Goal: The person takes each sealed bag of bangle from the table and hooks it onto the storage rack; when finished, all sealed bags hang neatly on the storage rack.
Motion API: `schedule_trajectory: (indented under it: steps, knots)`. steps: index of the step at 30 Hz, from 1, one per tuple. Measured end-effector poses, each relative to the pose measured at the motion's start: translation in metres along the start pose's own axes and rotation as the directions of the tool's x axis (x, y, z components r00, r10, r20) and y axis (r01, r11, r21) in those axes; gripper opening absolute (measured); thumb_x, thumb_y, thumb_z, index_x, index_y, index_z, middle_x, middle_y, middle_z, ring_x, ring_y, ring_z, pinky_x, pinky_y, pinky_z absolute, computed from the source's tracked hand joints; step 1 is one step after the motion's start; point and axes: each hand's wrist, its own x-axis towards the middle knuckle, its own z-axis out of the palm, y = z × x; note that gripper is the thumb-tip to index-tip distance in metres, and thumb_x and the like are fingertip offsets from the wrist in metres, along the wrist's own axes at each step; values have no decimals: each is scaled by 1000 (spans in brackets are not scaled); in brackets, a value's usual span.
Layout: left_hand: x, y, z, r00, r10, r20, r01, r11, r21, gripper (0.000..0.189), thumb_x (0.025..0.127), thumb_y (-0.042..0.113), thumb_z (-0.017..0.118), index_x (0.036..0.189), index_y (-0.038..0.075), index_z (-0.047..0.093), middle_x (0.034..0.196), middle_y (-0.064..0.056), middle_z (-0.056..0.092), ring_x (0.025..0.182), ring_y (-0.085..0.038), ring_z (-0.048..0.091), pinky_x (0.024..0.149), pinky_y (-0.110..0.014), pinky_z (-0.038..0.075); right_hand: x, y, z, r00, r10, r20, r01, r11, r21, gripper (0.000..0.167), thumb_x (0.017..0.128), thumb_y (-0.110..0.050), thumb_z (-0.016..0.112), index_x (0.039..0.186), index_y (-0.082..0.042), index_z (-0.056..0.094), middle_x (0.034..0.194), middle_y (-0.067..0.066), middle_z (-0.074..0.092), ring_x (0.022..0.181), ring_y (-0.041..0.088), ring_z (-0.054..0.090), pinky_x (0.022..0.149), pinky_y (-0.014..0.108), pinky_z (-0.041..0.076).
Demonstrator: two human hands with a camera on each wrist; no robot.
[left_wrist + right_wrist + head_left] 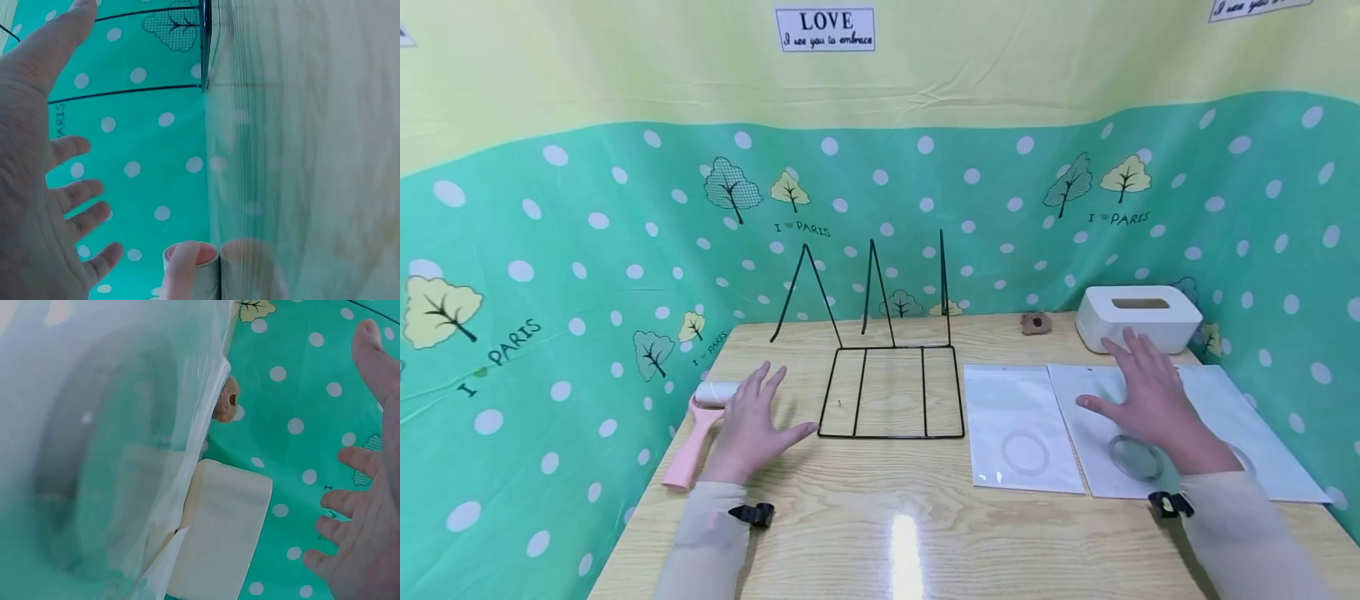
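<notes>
Flanking the wire rack (894, 347) — hands (751, 429) (1150, 408) well apart, inside table (820, 508) edges.

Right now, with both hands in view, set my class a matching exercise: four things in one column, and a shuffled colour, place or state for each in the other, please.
1. lint roller
2. wire rack
3. plastic bags
4. tissue box

A. white, with a slot on top
B. laid side by side
C. pink-handled, beside the left hand
D. black, made of thin bars

Pairs: 1-C, 2-D, 3-B, 4-A
</notes>
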Motion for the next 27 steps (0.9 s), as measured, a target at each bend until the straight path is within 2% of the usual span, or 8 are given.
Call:
schedule_trajectory:
  steps: [5,10,14,19,23,27]
  knots:
    - [1,3,2,1000,-12,11,12,999,-47,111,78,65,85,163,12,37,163,-22,35,145,-49,35,111,-71,28,13,0,-2,997,28,65,-31,998,52,123,81,-75,75,168,-9,17,172,26,0,154,54,0,109,82,13]
    - [1,1,5,999,-40,21,42,995,-86,106,81,62,84,160,6,40,156,-23,42,141,-46,41,112,-67,32,28,-4,-2,985,59,163,-83,986,146,129,78,-82,70,170,-15,10,172,27,1,151,58,9,103,82,26]
    - [1,-2,8,996,-66,55,72,991,-115,107,81,64,83,160,6,40,156,-23,44,144,-50,37,116,-66,29,39,-5,0,976,56,213,-97,978,184,131,77,-84,69,170,-14,8,171,29,6,151,58,14,106,80,27]
    - [1,-3,12,991,-82,107,97,986,-139,106,83,63,82,161,6,38,155,-26,43,148,-55,28,120,-67,20,51,-7,4,972,27,231,-77,975,211,125,82,-75,74,168,-7,13,167,31,17,147,57,25,109,75,30]
    - [0,-4,14,985,-93,148,116,981,-158,104,84,58,84,161,6,37,154,-26,44,146,-52,32,118,-66,25,60,-9,6,971,0,238,-56,972,228,114,88,-62,77,166,-2,19,165,33,22,146,57,28,110,73,31]
    - [1,-6,18,978,-97,184,132,973,-188,103,85,57,83,161,6,37,156,-25,44,146,-51,35,116,-66,29,68,-10,7,965,-3,263,-63,968,243,115,87,-67,75,166,-4,19,165,32,23,146,57,27,111,73,31]
